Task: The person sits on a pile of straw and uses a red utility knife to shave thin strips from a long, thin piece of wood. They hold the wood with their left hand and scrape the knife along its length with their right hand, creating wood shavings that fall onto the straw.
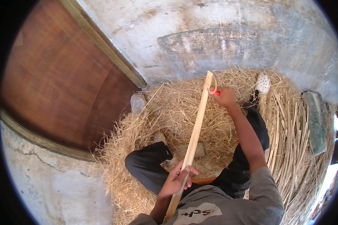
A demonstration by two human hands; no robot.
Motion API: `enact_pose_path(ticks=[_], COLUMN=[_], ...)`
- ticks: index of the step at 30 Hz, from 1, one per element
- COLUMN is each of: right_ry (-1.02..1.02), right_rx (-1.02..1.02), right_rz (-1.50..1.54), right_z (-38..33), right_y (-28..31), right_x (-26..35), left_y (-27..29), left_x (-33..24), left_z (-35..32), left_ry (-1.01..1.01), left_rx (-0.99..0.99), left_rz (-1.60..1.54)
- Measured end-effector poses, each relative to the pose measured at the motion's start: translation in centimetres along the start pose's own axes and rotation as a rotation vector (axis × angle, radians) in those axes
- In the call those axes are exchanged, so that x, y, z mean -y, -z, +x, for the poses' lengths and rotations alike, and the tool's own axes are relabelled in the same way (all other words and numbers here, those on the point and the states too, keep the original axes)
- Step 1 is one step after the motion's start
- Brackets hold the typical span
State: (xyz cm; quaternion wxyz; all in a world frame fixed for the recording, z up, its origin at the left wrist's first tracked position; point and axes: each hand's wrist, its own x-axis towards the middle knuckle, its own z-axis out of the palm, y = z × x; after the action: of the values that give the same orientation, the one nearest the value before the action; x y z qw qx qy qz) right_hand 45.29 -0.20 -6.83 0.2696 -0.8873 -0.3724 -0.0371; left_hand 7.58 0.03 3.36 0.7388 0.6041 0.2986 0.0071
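Observation:
A long, flat, pale bamboo strip (197,129) slants from my lap up and away, its far end near the wall. My left hand (178,178) is wrapped round the strip low down, close to my body. Near the far end, my right hand (224,96) is closed on a small red-handled tool (215,91) that meets the strip's right edge. The tool's blade or tip is too small to make out. A thin curled shaving (215,82) stands off the strip beside that tool.
Dry straw-like shavings (180,99) cover the floor round my bent legs. A brick-like block (199,150) lies between my legs. Thin split strips (283,135) are piled at right beside a greenish slab (315,123). Ahead rises a stained wall (229,41); a brown door panel (68,78) stands left.

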Motion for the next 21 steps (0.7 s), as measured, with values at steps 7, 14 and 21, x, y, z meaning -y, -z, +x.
enact_pose_path(ticks=[7, 14, 21], right_ry=[-0.622, -0.287, 0.475], right_rx=[-0.133, -0.025, -0.056], right_rz=[0.152, 0.318, 0.363], right_z=[4.6, -1.6, -5.9], right_y=[1.4, 4.5, 2.9], right_x=[-10.9, -1.1, 3.3], left_y=[-1.7, 1.5, 1.0], left_x=[-0.5, 0.1, -0.3], left_z=[-4.6, -0.9, 0.1], left_ry=[0.12, 0.016, 0.009], left_rx=[0.156, 0.02, -0.054], left_rz=[-0.007, -0.186, -0.17])
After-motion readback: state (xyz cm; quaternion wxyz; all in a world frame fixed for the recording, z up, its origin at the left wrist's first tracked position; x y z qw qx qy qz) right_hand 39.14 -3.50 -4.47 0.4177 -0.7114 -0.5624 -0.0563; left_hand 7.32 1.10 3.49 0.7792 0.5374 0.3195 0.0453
